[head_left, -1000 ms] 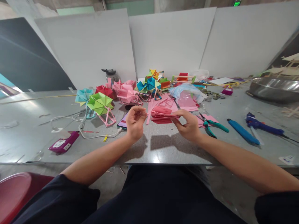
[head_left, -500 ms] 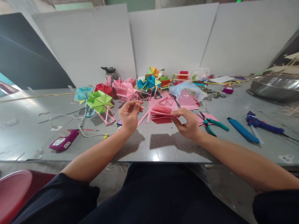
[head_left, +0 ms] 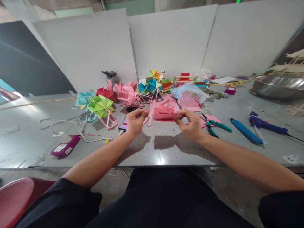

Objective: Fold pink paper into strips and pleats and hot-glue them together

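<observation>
Our right hand (head_left: 191,124) pinches folded pink paper (head_left: 165,113) at its right end, above table (head_left: 166,148). Our left hand (head_left: 135,122) closed on thin pink strip (head_left: 145,117) beside paper's left edge. Paper looks light, springy, crease-prone; we judge outer folds safest grip. Pliers (head_left: 215,125) just right; green pinwheel (head_left: 101,106) left.

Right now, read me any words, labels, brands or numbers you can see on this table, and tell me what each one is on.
No text can be read.
Magenta box: white label, print too small to read.
White slip at the table's right edge: blue marks, blurred.
Green lit sign at the top edge: cut off, unreadable.
Folded pink paper in the right hand: blank.
</observation>
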Tool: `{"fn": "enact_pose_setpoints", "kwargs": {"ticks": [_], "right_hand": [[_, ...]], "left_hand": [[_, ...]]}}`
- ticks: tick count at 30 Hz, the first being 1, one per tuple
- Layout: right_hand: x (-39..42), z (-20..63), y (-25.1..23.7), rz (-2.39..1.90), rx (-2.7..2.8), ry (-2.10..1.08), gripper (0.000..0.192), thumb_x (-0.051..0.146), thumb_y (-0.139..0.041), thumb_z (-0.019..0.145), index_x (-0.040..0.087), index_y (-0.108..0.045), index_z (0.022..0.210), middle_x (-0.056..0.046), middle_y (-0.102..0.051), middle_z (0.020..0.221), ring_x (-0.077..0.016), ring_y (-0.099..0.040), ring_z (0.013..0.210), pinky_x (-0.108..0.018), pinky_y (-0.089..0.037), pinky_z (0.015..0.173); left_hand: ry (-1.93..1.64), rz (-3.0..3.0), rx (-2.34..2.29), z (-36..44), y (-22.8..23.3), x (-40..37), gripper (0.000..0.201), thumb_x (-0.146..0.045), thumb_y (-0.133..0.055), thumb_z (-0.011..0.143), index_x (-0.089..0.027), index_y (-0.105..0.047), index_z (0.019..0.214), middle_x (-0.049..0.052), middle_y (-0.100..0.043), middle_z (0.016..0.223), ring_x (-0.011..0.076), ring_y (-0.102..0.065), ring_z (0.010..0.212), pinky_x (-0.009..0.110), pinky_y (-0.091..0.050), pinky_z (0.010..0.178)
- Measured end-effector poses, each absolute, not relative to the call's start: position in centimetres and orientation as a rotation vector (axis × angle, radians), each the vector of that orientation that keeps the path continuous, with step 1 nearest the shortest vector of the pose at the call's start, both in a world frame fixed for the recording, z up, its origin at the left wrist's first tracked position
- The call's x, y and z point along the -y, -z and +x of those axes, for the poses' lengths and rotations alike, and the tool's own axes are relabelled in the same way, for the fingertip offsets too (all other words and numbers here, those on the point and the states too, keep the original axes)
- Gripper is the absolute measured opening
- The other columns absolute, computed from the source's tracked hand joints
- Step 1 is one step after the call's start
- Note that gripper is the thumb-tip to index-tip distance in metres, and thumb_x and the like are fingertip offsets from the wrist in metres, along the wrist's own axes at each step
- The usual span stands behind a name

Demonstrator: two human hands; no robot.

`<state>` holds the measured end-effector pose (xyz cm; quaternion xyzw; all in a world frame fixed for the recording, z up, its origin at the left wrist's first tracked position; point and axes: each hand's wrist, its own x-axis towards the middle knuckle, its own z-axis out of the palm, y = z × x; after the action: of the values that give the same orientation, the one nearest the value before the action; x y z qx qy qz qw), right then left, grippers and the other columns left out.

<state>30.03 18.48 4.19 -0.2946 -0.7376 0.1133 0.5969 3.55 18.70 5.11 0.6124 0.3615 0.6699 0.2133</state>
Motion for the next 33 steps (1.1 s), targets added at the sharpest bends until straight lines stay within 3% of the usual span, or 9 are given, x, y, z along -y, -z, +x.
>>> {"fn": "enact_pose_setpoints", "kwargs": {"ticks": [4,7,9,12,15,20,23,28,33], "right_hand": [[-18.5,30.0,-4.2,-0.709,1.713,-0.296,0.011,0.035,-0.075,0.093,0.025,-0.071,0.092,-0.003,-0.073,0.083,-0.0205,-0.062,0.072,-0.037,-0.055,0.070],[-18.5,30.0,-4.2,-0.732,1.717,-0.304,0.013,0.037,-0.075,0.093,0.025,-0.072,0.091,-0.004,-0.073,0.083,-0.0208,-0.063,0.072,-0.037,-0.056,0.070],[-18.4,30.0,-4.2,-0.719,1.728,-0.300,0.014,0.039,-0.074,0.093,0.025,-0.072,0.091,-0.004,-0.073,0.083,-0.0209,-0.063,0.072,-0.038,-0.056,0.070],[-18.2,29.9,-4.2,-0.695,1.748,-0.300,0.013,0.039,-0.074,0.093,0.026,-0.073,0.092,-0.004,-0.075,0.084,-0.0213,-0.063,0.072,-0.038,-0.056,0.069],[-18.1,29.9,-4.1,-0.672,1.762,-0.326,0.014,0.041,-0.075,0.094,0.026,-0.074,0.095,-0.004,-0.076,0.085,-0.0217,-0.065,0.074,-0.038,-0.056,0.069],[-18.0,30.0,-4.0,-0.632,1.789,-0.470,0.036,0.061,-0.070,0.100,0.026,-0.074,0.099,-0.005,-0.075,0.087,-0.0217,-0.065,0.075,-0.038,-0.054,0.070],[-17.8,29.9,-4.1,-0.592,1.808,-0.507,0.047,0.072,-0.078,0.090,0.026,-0.073,0.101,-0.004,-0.073,0.086,-0.0230,-0.064,0.077,-0.039,-0.053,0.072],[-17.3,29.5,-4.3,-0.631,1.819,-0.503,0.028,0.051,-0.084,0.091,0.027,-0.071,0.088,-0.003,-0.070,0.082,-0.0228,-0.063,0.076,-0.039,-0.053,0.075],[-17.3,29.6,-4.5,-0.740,1.801,-0.555,0.030,0.048,-0.086,0.086,0.024,-0.070,0.076,-0.001,-0.067,0.074,-0.0198,-0.059,0.071,-0.036,-0.050,0.070]], "left_hand": [[-1.939,1.796,-0.889,3.5,-5.1,-18.9,0.044,-0.065,-0.091,0.080,-0.022,-0.082,0.078,0.005,-0.073,0.080,0.0173,-0.062,0.074,0.032,-0.049,0.072],[-1.896,1.866,-0.746,3.7,-5.1,-18.9,0.063,-0.072,-0.098,0.064,-0.023,-0.082,0.101,0.009,-0.076,0.109,0.0203,-0.067,0.089,0.035,-0.052,0.084],[-1.795,1.917,-0.741,3.8,-5.0,-18.6,0.079,-0.065,-0.105,0.057,-0.024,-0.079,0.119,0.011,-0.077,0.120,0.0230,-0.070,0.098,0.037,-0.053,0.091],[-1.702,1.999,-0.803,4.1,-4.8,-18.0,0.058,-0.050,-0.102,0.070,-0.023,-0.078,0.116,0.009,-0.080,0.112,0.0247,-0.071,0.101,0.040,-0.052,0.095],[-1.652,2.065,-0.852,4.3,-4.9,-17.4,0.034,-0.050,-0.093,0.082,-0.023,-0.079,0.097,0.005,-0.078,0.092,0.0217,-0.068,0.087,0.037,-0.052,0.086],[-1.634,2.088,-0.921,4.5,-5.3,-16.9,0.033,-0.050,-0.089,0.087,-0.022,-0.072,0.083,0.000,-0.068,0.074,0.0168,-0.059,0.071,0.032,-0.048,0.075],[-1.642,2.083,-0.916,4.8,-5.3,-16.7,0.034,-0.049,-0.089,0.086,-0.022,-0.069,0.080,0.000,-0.067,0.074,0.0163,-0.058,0.071,0.031,-0.047,0.073],[-1.596,2.114,-0.889,5.1,-5.0,-16.2,0.027,-0.041,-0.087,0.085,-0.022,-0.069,0.081,0.000,-0.067,0.076,0.0172,-0.058,0.073,0.032,-0.048,0.075],[-1.511,2.107,-0.909,5.4,-5.0,-16.1,0.025,-0.043,-0.088,0.082,-0.021,-0.075,0.081,0.003,-0.073,0.081,0.0196,-0.063,0.079,0.035,-0.052,0.080]]}}
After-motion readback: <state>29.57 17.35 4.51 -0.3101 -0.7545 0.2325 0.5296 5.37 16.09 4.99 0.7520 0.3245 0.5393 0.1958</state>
